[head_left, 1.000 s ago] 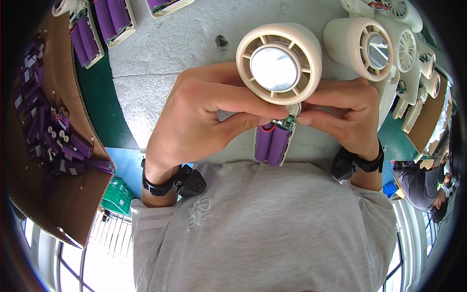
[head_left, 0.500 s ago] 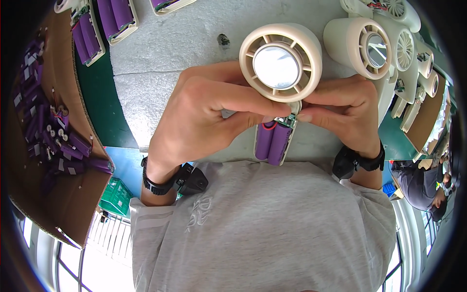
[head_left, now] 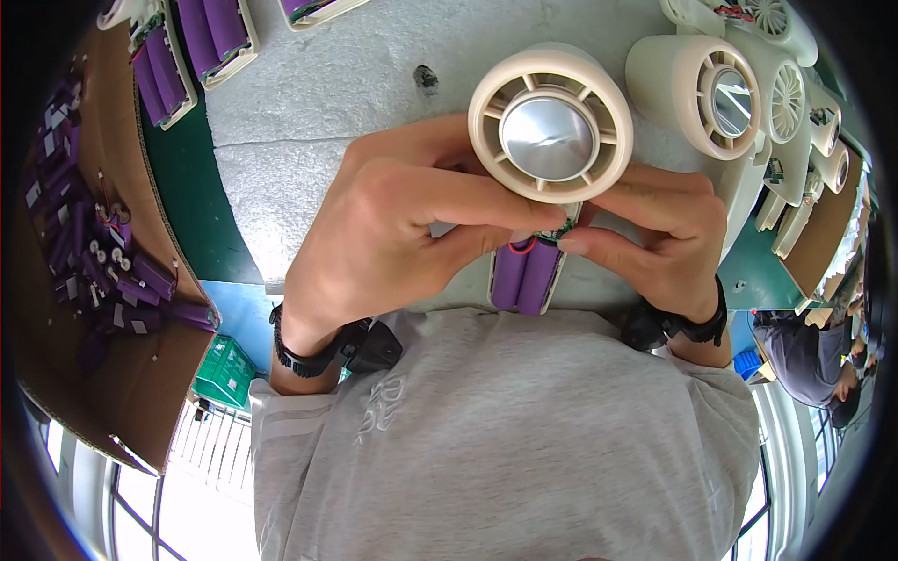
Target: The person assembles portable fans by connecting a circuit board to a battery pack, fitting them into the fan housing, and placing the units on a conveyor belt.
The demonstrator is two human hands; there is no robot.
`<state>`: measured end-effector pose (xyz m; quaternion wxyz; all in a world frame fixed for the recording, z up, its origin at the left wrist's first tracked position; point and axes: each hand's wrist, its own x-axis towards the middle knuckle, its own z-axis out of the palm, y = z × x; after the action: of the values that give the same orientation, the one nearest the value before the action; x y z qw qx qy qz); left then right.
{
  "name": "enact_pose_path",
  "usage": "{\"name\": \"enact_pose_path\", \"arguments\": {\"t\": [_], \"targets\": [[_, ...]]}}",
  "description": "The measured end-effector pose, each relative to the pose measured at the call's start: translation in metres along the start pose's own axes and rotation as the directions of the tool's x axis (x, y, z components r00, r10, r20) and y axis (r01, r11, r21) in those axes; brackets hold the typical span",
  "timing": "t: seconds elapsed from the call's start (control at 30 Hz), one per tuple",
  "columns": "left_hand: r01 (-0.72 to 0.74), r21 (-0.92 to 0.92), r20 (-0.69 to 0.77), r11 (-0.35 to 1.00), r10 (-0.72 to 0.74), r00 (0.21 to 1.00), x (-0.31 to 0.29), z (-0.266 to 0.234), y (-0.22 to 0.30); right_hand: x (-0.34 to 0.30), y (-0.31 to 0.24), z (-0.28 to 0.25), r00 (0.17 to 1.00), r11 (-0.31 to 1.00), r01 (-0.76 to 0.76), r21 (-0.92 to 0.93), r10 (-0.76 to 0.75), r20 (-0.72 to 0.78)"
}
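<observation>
A cream handheld fan with a round ringed head and a shiny silver centre is between my hands. Its open handle points toward me and shows two purple battery cells, a red wire and a small green circuit board. My left hand is closed, thumb and index finger pinching at the board just below the head. From the other side my right hand pinches the same spot, its thumb tip at the board's edge. The fan's head hides some of my fingertips.
A cardboard box of purple battery packs stands at left. Open handle shells with purple cells lie at the far left on the grey foam sheet. More cream fans crowd the right, beside another cardboard box. Beyond it, a person sits.
The fan's head has shifted slightly right and tilted. My right hand has moved a little left and down, its thumb now lower on the board. My left fingers have moved slightly.
</observation>
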<state>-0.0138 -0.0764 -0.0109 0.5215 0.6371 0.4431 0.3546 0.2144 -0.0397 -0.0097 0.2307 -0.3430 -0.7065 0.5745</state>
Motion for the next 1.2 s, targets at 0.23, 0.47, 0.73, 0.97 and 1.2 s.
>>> {"name": "enact_pose_path", "arguments": {"t": [0.23, 0.47, 0.73, 0.97, 1.2], "targets": [[-0.024, 0.057, -0.008, 0.998, 0.025, 1.0, 0.003, 0.001, 0.002, -0.002, 0.003, 0.001, 0.997, 0.995, 0.071, -0.07, -0.072, -0.01], [0.06, -0.033, -0.021, 0.998, -0.06, 0.998, -0.002, 0.004, 0.001, -0.005, -0.001, 0.003, 1.0, 0.997, 0.022, -0.067, -0.022, 0.003], [0.016, 0.007, 0.014, 1.0, -0.016, 1.0, 0.0, 0.001, 0.0, -0.002, -0.001, 0.003, 0.999, 0.993, 0.015, -0.115, -0.018, -0.026], [0.025, -0.005, 0.008, 1.0, -0.025, 1.0, -0.003, 0.003, 0.008, -0.004, -0.013, 0.002, 0.997, 0.988, -0.058, -0.142, 0.049, -0.063], [0.023, 0.028, 0.041, 0.999, -0.024, 0.999, -0.003, 0.005, 0.011, -0.021, -0.023, 0.021, 0.958, 0.891, 0.087, -0.446, -0.198, -0.207]]}}
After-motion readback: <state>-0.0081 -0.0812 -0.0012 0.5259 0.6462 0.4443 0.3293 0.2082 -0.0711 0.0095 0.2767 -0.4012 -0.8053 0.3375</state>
